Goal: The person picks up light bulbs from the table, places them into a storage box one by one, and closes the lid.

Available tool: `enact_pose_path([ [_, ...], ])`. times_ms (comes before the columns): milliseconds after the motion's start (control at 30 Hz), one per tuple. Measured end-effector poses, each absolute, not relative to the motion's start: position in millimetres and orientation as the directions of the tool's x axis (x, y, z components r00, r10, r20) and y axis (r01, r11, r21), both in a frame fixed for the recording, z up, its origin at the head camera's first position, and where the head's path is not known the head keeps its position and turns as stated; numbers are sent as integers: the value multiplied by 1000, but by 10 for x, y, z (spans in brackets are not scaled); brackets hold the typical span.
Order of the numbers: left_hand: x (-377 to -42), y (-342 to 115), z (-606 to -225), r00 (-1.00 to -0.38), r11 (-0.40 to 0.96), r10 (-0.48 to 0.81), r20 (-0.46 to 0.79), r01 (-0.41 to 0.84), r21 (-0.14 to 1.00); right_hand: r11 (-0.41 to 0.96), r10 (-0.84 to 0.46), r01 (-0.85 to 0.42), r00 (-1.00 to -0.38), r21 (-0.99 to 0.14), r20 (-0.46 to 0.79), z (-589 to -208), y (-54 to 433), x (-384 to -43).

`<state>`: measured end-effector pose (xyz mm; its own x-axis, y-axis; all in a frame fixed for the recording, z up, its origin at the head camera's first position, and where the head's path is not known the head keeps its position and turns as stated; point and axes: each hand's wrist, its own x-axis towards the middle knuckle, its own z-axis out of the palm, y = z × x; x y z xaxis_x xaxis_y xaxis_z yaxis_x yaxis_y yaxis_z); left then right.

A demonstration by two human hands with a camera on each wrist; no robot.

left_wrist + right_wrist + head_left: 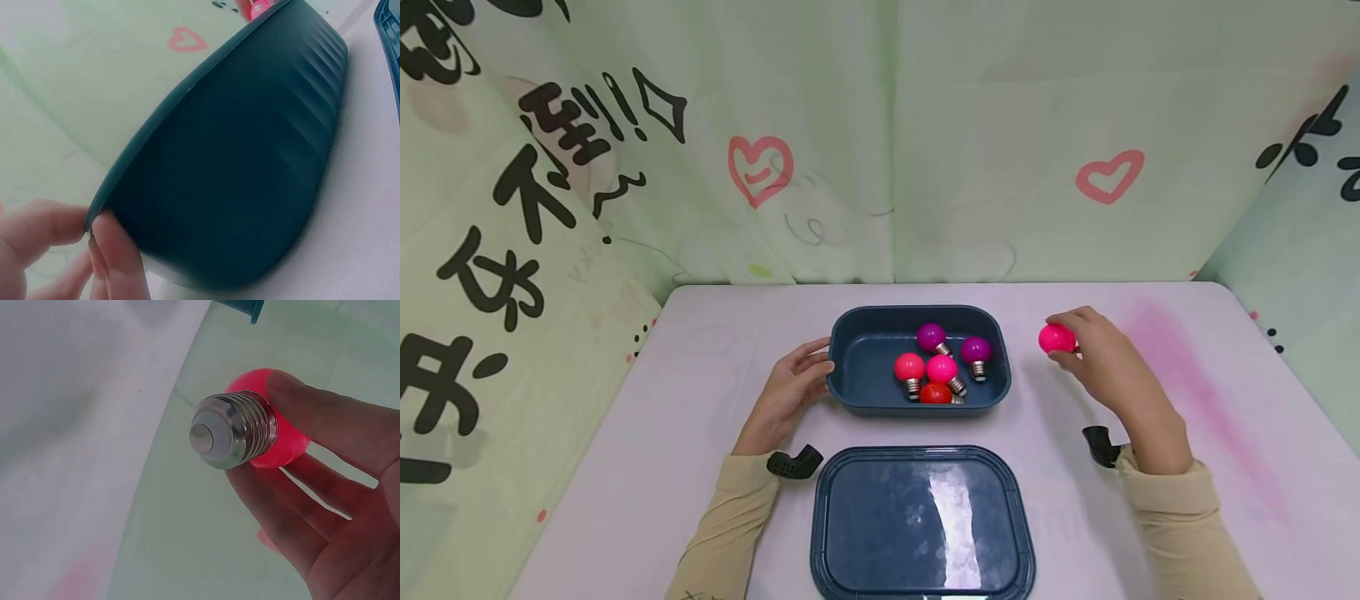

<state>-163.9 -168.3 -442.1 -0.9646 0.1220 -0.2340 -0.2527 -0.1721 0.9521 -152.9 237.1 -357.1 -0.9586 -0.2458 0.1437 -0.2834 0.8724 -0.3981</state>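
- Pink bulb (1057, 339), right of the box (867, 362), pinched between thumb and fingers of the right grip (1101, 358)!
- Left grip (788, 387) pinches the box's left rim.
- Five bulbs (942, 367) inside, lid (887, 525) nearer on the table (722, 342).

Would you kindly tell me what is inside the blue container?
The blue container holds two purple bulbs, a coral bulb, a pink bulb and a red bulb. Its near wall partly hides the red bulb, and the bulbs cover the floor beneath.
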Motion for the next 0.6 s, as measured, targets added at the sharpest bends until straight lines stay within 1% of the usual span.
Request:
enact_pose_path([
  [200,-1642,-1686,-4428,-966,-182,123,-227,-247,952,871,-253,-292,-956,-396,147,-3522,2250,-1541],
  [367,-1640,-1691,-4428,-966,-179,121,-227,-246,953,858,-290,-332,-943,-392,165,-3452,2116,-1567],
  [600,-1651,-1684,-4431,-965,-181,121,-233,-253,950,851,-304,-341,-940,-400,155,-3417,1953,-1589],
])
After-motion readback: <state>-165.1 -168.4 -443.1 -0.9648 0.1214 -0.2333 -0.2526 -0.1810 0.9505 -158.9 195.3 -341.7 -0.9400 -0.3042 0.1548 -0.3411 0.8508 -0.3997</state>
